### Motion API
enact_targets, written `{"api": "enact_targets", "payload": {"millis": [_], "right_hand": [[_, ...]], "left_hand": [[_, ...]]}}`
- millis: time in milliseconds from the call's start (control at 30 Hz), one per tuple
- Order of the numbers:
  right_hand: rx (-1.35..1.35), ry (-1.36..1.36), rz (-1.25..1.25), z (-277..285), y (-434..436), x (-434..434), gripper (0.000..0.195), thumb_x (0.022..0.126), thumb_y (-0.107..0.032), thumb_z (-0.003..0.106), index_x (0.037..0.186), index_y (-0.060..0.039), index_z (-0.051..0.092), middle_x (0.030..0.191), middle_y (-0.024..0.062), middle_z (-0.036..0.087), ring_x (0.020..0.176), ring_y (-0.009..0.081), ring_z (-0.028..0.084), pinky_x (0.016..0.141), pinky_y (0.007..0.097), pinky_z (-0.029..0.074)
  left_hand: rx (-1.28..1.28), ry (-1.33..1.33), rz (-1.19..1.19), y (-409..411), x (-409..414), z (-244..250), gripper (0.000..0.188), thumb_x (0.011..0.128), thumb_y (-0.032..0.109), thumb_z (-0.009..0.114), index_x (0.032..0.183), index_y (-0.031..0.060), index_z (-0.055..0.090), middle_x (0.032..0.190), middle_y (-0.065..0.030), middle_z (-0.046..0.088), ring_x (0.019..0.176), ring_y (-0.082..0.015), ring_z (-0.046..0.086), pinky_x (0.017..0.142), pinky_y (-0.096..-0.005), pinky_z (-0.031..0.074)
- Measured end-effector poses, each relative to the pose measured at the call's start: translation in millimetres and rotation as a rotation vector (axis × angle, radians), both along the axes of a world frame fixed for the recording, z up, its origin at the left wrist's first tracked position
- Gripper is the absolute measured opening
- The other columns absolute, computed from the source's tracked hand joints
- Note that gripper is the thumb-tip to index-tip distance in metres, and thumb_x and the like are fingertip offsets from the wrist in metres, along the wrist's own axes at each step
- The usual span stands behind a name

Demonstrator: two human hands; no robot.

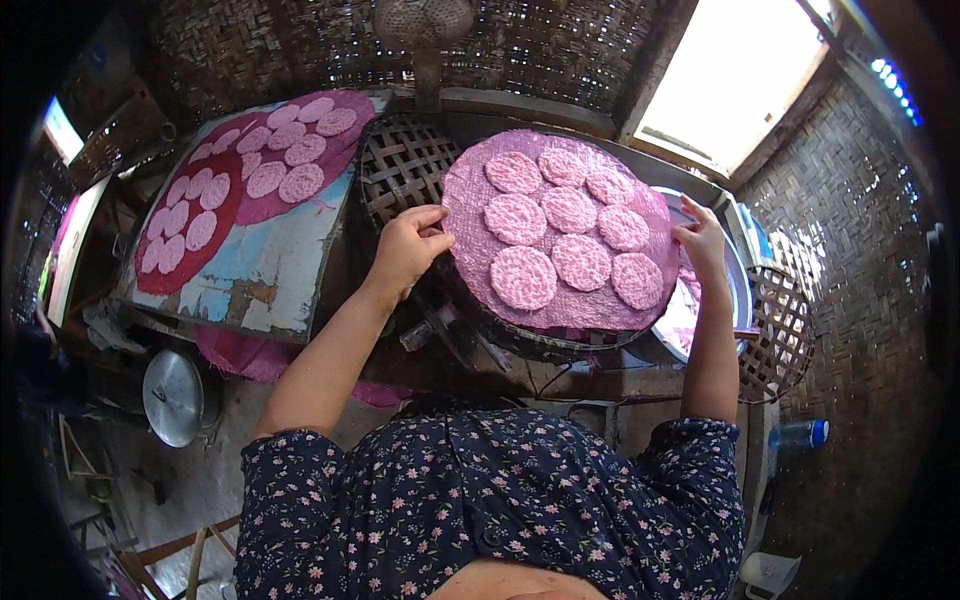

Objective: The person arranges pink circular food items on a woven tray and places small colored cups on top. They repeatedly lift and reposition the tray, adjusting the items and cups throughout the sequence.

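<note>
A round sheet of pink woven fabric lies before me over a dark round woven bamboo tray. Several flat pink discs rest on it in rough rows; their surface looks like pressed strands of dough. My left hand pinches the sheet's left edge between thumb and fingers. At the opposite edge, my right hand grips the sheet with its thumb and fingertips. Most of the tray is hidden beneath the fabric, with its rim showing at the front.
On the left, a worn board carries more fabric rounds with pink discs. An open-weave bamboo tray stands behind my left hand. To the right are a basin holding pink material and another basket. A metal lid is lower left.
</note>
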State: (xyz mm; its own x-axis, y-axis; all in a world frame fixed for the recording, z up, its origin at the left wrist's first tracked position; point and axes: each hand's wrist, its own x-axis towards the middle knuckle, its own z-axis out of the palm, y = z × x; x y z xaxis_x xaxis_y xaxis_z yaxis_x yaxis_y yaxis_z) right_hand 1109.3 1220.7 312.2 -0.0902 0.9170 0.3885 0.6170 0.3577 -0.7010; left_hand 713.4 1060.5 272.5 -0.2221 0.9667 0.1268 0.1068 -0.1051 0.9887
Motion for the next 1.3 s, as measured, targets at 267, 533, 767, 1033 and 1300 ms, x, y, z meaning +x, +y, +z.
{"api": "enact_targets", "payload": {"millis": [267, 533, 767, 1033, 1300], "right_hand": [[0.254, -0.256, -0.163, 12, -41, -17, 0.036, 0.077, -0.011, 0.066, 0.112, -0.0043, 0.061, 0.109, 0.0125, 0.057, 0.091, 0.0212, 0.061, 0.078, 0.0322, 0.051], [0.169, -0.106, -0.144, 41, -93, -26, 0.021, 0.084, -0.02, 0.064, 0.086, 0.001, 0.065, 0.102, 0.0108, 0.059, 0.091, 0.0175, 0.059, 0.074, 0.0293, 0.048], [0.325, -0.226, 0.03, 54, -119, -61, 0.018, 0.084, -0.016, 0.063, 0.091, 0.0007, 0.066, 0.103, 0.012, 0.06, 0.093, 0.0204, 0.059, 0.078, 0.031, 0.048], [0.368, -0.284, 0.142, 66, -146, -106, 0.015, 0.078, -0.013, 0.067, 0.088, -0.0013, 0.067, 0.099, 0.0115, 0.062, 0.093, 0.0227, 0.06, 0.081, 0.0327, 0.046], [0.364, -0.432, 0.795, 36, -198, -218, 0.055, 0.072, -0.025, 0.07, 0.118, -0.0013, 0.052, 0.118, 0.017, 0.05, 0.107, 0.0316, 0.051, 0.09, 0.0371, 0.044]], "left_hand": [[0.083, -0.147, 0.334, -47, -71, -49, 0.033, 0.079, 0.013, 0.068, 0.11, 0.0025, 0.06, 0.102, -0.0041, 0.06, 0.076, -0.0097, 0.055, 0.073, -0.024, 0.047], [-0.35, 0.672, 0.543, -94, -36, -190, 0.079, 0.073, 0.024, 0.07, 0.134, 0.001, 0.026, 0.132, -0.027, 0.028, 0.119, -0.0418, 0.038, 0.099, -0.041, 0.036], [-0.286, 0.501, 0.489, -70, -47, -222, 0.079, 0.073, 0.026, 0.071, 0.132, -0.002, 0.028, 0.13, -0.0275, 0.029, 0.118, -0.0446, 0.038, 0.098, -0.044, 0.036], [-0.141, 0.462, 0.495, -75, -50, -200, 0.072, 0.068, 0.022, 0.073, 0.127, 0.0007, 0.037, 0.118, -0.0215, 0.048, 0.109, -0.0367, 0.05, 0.093, -0.0403, 0.042], [0.445, 0.322, 0.209, -96, -6, -68, 0.094, 0.06, 0.011, 0.08, 0.134, 0.0003, 0.023, 0.12, -0.018, 0.049, 0.105, -0.0266, 0.055, 0.092, -0.0362, 0.044]]}}
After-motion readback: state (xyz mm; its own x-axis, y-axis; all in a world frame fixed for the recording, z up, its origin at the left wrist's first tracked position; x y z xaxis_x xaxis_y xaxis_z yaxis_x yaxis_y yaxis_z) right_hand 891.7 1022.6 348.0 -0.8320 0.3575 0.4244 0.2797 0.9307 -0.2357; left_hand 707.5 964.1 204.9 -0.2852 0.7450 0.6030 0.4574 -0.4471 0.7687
